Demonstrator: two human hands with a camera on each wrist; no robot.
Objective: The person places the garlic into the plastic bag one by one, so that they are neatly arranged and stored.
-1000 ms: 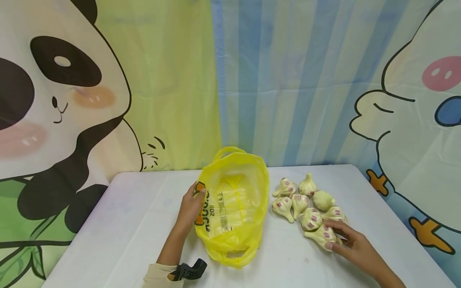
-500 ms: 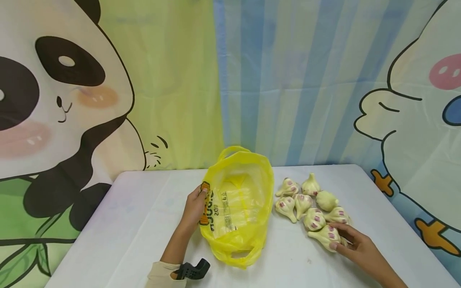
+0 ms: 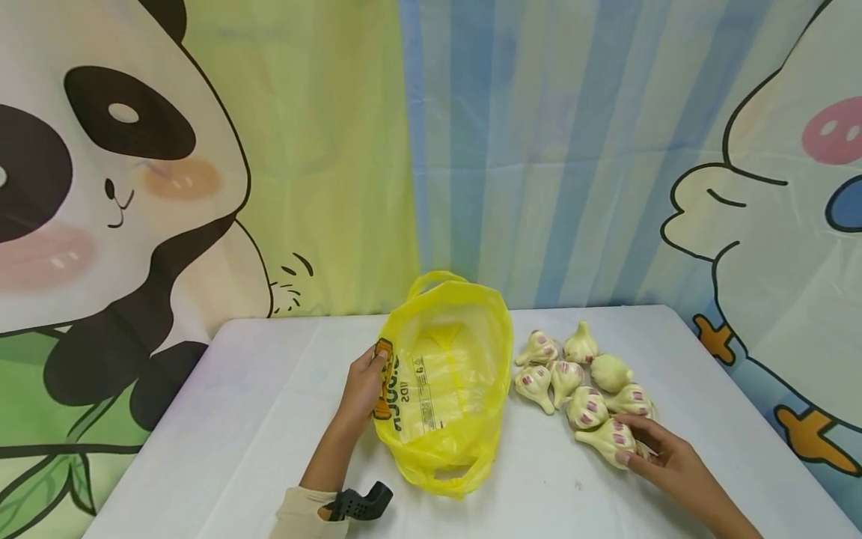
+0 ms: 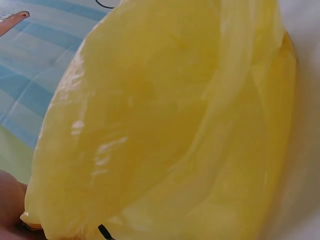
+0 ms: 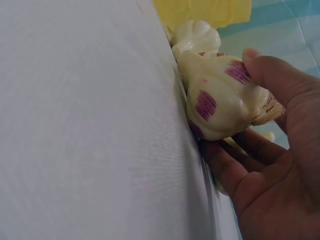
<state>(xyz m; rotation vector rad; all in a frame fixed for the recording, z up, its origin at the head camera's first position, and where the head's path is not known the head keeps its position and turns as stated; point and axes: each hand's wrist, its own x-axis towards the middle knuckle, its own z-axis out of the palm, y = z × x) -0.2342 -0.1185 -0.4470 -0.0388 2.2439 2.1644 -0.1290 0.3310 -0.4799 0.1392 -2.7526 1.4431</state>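
A yellow plastic bag [image 3: 447,389] with black print stands in the middle of the table, its mouth facing the camera. My left hand [image 3: 362,385] pinches its left rim, thumb on the inside. In the left wrist view the bag [image 4: 150,120] covers most of the picture, and only part of the left hand [image 4: 12,205] shows. At the right, my right hand [image 3: 663,457] grips the nearest garlic bulb [image 3: 609,443] between thumb and fingers. The right wrist view shows this garlic bulb [image 5: 220,97] with purple streaks and rootlets, thumb on one side and fingers on the other.
Several more garlic bulbs [image 3: 587,409] lie grouped between the bag and the right hand. They rest on a white-covered table [image 3: 269,419]. A cartoon-printed curtain [image 3: 337,165] hangs along the table's back edge. A black device [image 3: 364,501] sits on the left wrist.
The whole scene shifted slightly right in the head view at first, then stayed nearly still. Both hands keep their holds on the bag and the garlic bulb.
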